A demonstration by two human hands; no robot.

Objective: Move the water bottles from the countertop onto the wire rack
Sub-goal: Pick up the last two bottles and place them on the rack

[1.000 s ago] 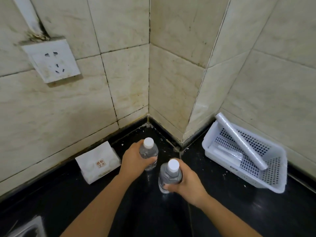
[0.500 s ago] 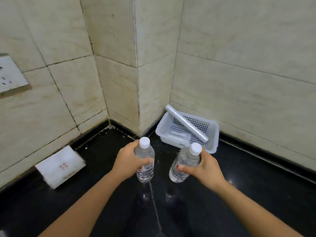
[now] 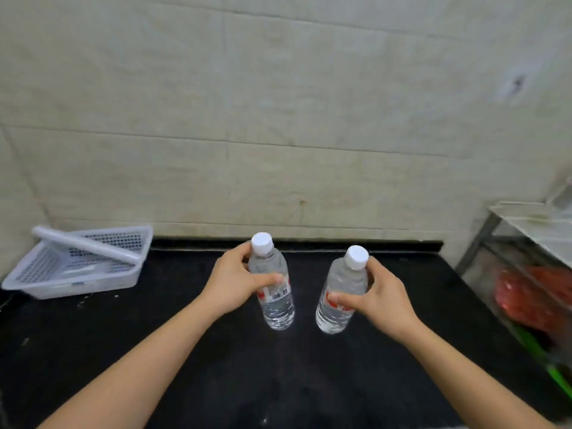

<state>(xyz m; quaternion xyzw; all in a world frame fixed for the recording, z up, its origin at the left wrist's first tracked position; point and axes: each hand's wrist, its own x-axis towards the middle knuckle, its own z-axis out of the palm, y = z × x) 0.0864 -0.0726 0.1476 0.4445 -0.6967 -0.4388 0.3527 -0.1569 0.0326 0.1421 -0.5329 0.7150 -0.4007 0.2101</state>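
Two clear water bottles with white caps and red labels are held above the black countertop [image 3: 185, 351]. My left hand [image 3: 235, 281] grips the left bottle [image 3: 274, 292] around its upper body, roughly upright. My right hand [image 3: 376, 294] grips the right bottle [image 3: 339, 297], which tilts with its cap to the right. A metal rack [image 3: 507, 233] stands past the counter's right end, blurred, with a pale shelf on top and red and green things below.
A white perforated plastic basket [image 3: 77, 277] with a white roll lying across it sits at the counter's back left. A beige tiled wall [image 3: 278, 119] runs behind the counter. The counter ends at right near the rack.
The view has swung right: the wall corner, socket and tissue pack have left the frame, the basket has slid to the far left, and the rack has come into sight. Both hands still hold their bottles.
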